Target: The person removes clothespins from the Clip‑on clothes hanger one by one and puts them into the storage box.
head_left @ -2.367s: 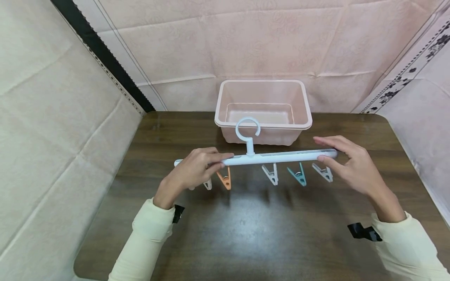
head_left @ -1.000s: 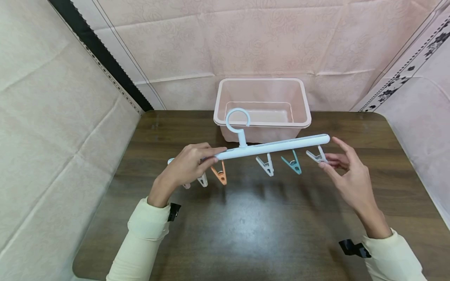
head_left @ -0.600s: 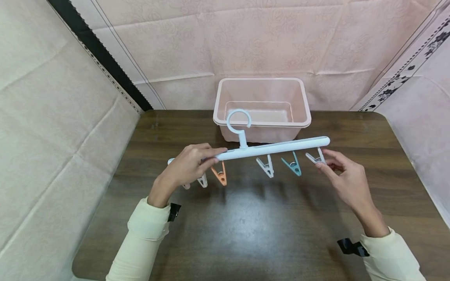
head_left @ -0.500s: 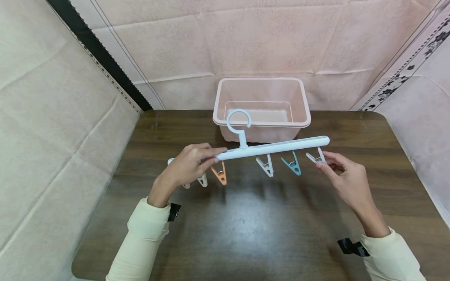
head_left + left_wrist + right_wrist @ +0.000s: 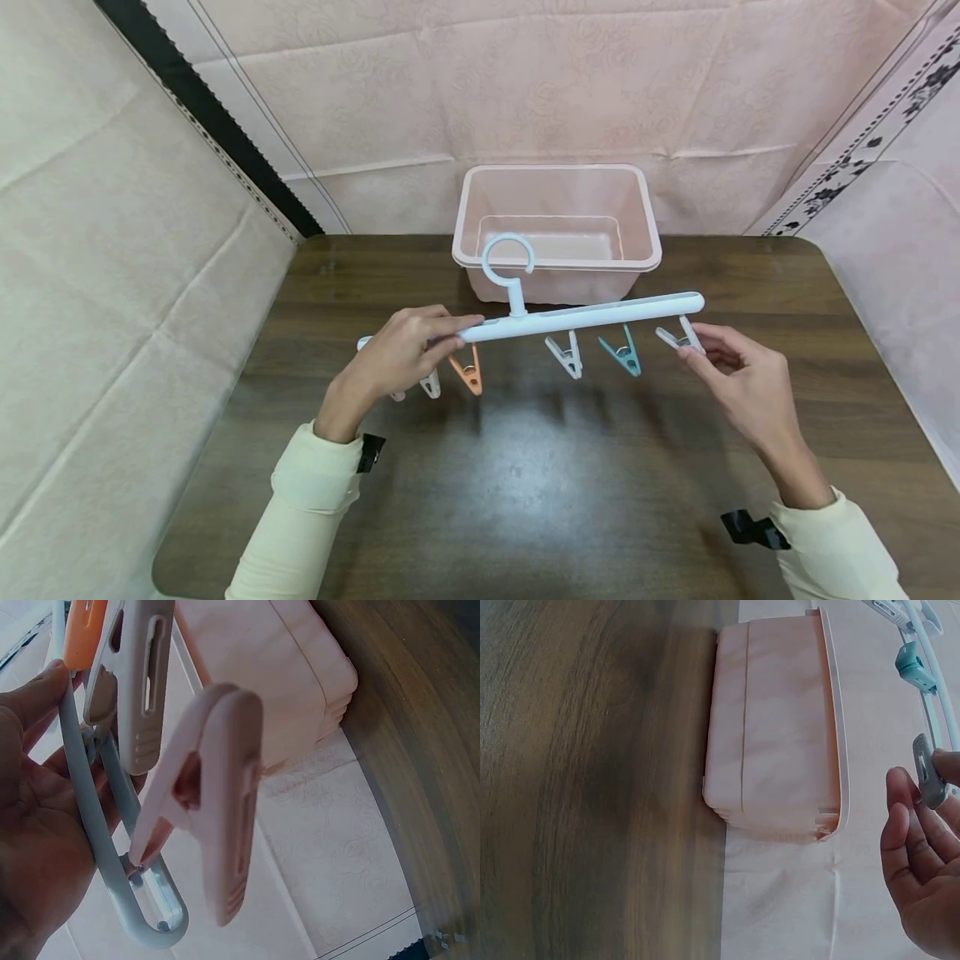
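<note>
A pale blue clip hanger (image 5: 592, 316) is held above the table, its right end tilted up and its hook upright. My left hand (image 5: 397, 350) grips the bar left of the hook. At the far right, my right hand (image 5: 742, 379) pinches a light grey clothespin (image 5: 678, 336) between thumb and fingers, just under the bar. A teal clothespin (image 5: 622, 354), a white clothespin (image 5: 566, 357) and an orange clothespin (image 5: 468, 371) hang along the bar. By the left hand, a beige clothespin (image 5: 142, 697) and a pink clothespin (image 5: 229, 810) hang too, partly hidden in the head view.
Behind the hanger, a pink plastic basin (image 5: 558, 286) stands at the back of the brown wooden table (image 5: 540, 492). Light patterned cloth (image 5: 585, 83) covers the wall behind it and both sides.
My right hand has left the bar's right end and moved down to pinch the grey clothespin. The hanger has shifted slightly left and its right end has risen. My left hand keeps its grip.
</note>
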{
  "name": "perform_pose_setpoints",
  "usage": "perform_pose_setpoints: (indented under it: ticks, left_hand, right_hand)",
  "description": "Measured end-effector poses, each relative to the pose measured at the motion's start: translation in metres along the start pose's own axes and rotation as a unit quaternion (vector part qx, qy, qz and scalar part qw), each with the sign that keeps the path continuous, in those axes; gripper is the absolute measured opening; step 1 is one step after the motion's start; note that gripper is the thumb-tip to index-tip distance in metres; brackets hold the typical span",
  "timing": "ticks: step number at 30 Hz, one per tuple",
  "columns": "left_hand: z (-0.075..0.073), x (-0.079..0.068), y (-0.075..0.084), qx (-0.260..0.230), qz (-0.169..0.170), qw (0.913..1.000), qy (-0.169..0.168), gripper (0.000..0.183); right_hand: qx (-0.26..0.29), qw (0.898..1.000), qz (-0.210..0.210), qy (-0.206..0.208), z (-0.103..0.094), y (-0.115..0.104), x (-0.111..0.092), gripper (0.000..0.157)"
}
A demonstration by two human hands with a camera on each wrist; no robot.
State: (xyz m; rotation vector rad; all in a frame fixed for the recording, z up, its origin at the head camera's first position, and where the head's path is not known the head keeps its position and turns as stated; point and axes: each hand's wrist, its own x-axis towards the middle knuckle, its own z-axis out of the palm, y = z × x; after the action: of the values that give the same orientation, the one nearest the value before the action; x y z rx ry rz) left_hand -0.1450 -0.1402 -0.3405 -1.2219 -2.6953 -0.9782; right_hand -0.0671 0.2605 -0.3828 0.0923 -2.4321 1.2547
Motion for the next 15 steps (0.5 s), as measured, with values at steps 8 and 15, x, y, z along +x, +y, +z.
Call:
perform_pose_setpoints:
  ticks: [8, 15]
  left_hand:
    - [0.0021, 0.0014, 0.0007, 0.003, 0.014, 0.9999, 0.005, 0.039]
    - [0.0033, 0.0021, 0.0007, -0.005, 0.025, 0.9997, 0.002, 0.042]
  right_hand:
    - [0.004, 1.000, 0.013, 0.001, 0.0010, 0.0006, -0.0021, 0.039]
    - [0.040, 0.997, 0.005, 0.072, 0.0018, 0.0016, -0.0009, 0.037]
